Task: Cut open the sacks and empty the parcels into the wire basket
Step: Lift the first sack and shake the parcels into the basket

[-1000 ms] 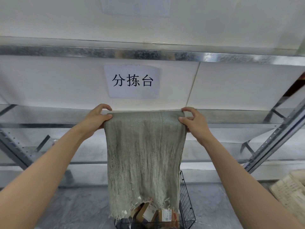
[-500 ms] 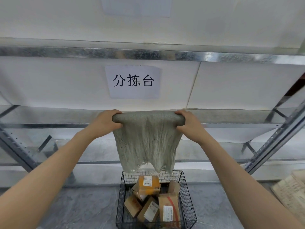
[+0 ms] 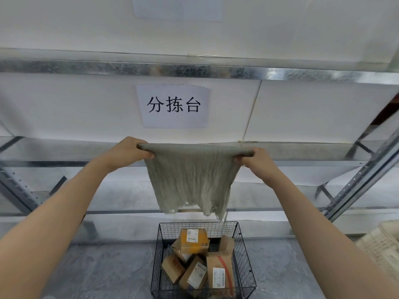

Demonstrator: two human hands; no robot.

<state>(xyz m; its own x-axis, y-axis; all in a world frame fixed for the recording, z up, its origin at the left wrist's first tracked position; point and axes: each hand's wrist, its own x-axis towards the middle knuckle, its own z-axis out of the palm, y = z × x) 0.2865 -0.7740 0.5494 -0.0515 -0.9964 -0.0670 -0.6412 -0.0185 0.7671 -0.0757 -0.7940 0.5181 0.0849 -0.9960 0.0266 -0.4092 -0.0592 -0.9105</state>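
Sacking is gathering up under my fingers: I am rolling the emptied sack (image 3: 192, 178) from its closed end, and the hanging part is getting shorter than it was a second ago, when its frayed mouth was dangling down into the wire basket (image 3: 244, 251). Now that ragged edge is hanging clear above the basket rim, with open air between them. My left hand (image 3: 127, 153) is curling closed around the left end of the roll, and my right hand (image 3: 255, 161) is doing the same at the right end, fingers wrapped tight over the cloth, so both are gripping the sack and nothing else. The parcels (image 3: 195, 264) are lying jumbled inside the basket on the grey floor (image 3: 97, 270), several brown boxes with white labels, none outside it that I can see. I am judging this sack to be finished, since it is hanging limp and flat. A pale woven bundle (image 3: 380, 244) is showing at the right edge, possibly another sack, though I cannot tell for sure.
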